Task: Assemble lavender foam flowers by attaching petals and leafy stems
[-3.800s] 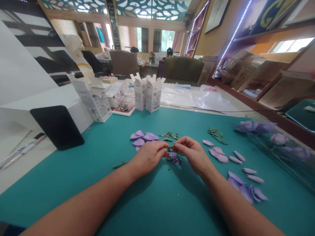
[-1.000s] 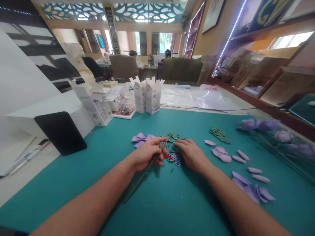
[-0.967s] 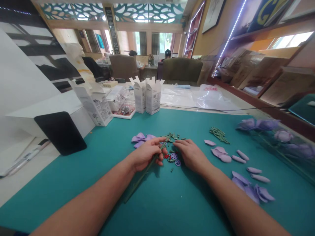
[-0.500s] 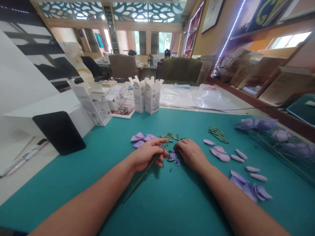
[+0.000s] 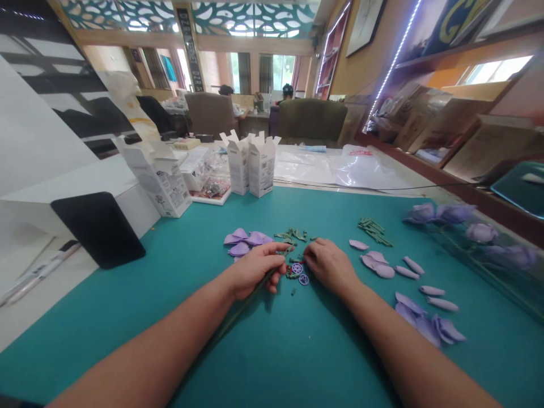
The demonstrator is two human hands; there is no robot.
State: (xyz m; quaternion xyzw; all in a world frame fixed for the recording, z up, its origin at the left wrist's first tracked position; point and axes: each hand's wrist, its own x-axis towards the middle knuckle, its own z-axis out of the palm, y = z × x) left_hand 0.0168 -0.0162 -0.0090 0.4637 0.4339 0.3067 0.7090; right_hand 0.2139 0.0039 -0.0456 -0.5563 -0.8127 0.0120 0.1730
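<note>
My left hand (image 5: 255, 270) is closed round a thin dark green stem (image 5: 238, 309) that runs back under my forearm on the teal mat (image 5: 297, 351). My right hand (image 5: 330, 263) rests with curled fingers beside it, fingertips over a small heap of green, red and purple parts (image 5: 297, 271); what they pinch, if anything, is hidden. Purple petals (image 5: 244, 241) lie just beyond my left hand. Small green leaves (image 5: 293, 234) lie behind the heap.
More purple petals (image 5: 408, 272) are spread to the right, with green sticks (image 5: 374, 231) and finished purple flowers (image 5: 463, 226) at the far right. White cartons (image 5: 250, 164), a parts tray (image 5: 210, 190) and a black pad (image 5: 97, 226) stand at the left and back. Two people sit far behind.
Since 3.8 s ago my left hand has taken hold of the long green stem. Over the last second both hands have stayed nearly still, my right hand drawing slightly closer to the heap.
</note>
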